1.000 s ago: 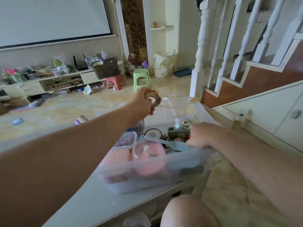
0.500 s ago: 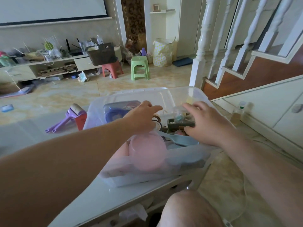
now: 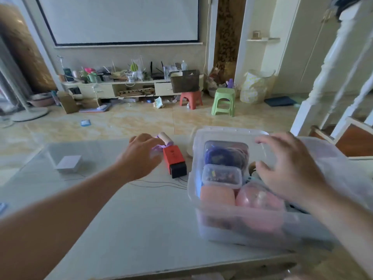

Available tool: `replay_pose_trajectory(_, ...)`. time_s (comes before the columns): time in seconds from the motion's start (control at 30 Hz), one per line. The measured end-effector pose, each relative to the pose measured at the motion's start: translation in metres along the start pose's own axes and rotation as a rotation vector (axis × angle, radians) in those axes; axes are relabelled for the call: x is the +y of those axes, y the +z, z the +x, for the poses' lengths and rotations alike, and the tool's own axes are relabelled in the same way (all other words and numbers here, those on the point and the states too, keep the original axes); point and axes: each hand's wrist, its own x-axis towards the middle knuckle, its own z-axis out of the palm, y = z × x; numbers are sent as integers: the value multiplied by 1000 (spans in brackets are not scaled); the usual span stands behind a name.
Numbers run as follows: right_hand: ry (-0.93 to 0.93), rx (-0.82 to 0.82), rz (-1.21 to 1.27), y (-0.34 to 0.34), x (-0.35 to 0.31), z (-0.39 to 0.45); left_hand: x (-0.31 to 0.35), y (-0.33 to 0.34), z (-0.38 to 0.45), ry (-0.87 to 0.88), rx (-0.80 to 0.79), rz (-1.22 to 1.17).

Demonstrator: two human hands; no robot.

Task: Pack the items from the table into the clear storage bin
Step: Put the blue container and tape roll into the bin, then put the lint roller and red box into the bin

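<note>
The clear storage bin (image 3: 226, 223) sits on the right side of the pale table (image 3: 141, 219), filled with pink round items, a small lidded box and a blue container. My right hand (image 3: 288, 170) hovers over the bin's middle with fingers spread, holding nothing. My left hand (image 3: 141, 156) is out over the table left of the bin, open, just short of a red and black box (image 3: 174, 159) and a purple lint roller (image 3: 164, 141) behind it. A small white box (image 3: 68, 163) lies farther left.
Thin dark wires (image 3: 157, 183) trail across the table beside the bin. Beyond the table are a red stool (image 3: 190, 99), a green stool (image 3: 224, 101) and a cluttered low cabinet (image 3: 121, 87). White stair balusters (image 3: 323, 81) rise at the right.
My left hand left the bin without the tape roll it held a second ago and moved left towards the red box. My right hand lifted and opened. The view swung left.
</note>
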Motion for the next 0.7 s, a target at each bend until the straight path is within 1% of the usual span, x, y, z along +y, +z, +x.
replay_pose_trajectory(0.07, -118, -48, 152, 36, -73, 21, -51, 1, -10, -140, -67, 38)
replay_pose_trajectory(0.13, -141, -178, 263, 77, -139, 45, -85, 9, -15, -224, -152, 47)
replay_pose_trajectory(0.2, -127, -357, 251, 124, -180, 73, -109, 23, -11, -247, -191, 29)
replay_pose_trajectory(0.27, -80, -498, 126, 169, -199, 104, -126, 38, 2, -242, -200, 14)
replay_pose_trajectory(0.33, 29, -563, 11, 213, -199, 133, -139, 56, 22, -222, -190, 14)
replay_pose_trajectory(0.43, 309, -583, -105, 272, -182, 158, -154, 84, 60, -195, -188, -4)
replay_pose_trajectory(0.53, 524, -627, -149, 323, -164, 171, -172, 121, 106, -138, -222, 12)
replay_pose_trajectory(0.63, 558, -640, -190, 353, -142, 175, -184, 160, 134, -93, -256, 44)
replay_pose_trajectory(0.7, 531, -690, -232, 357, -132, 175, -185, 178, 132, -35, -259, 162)
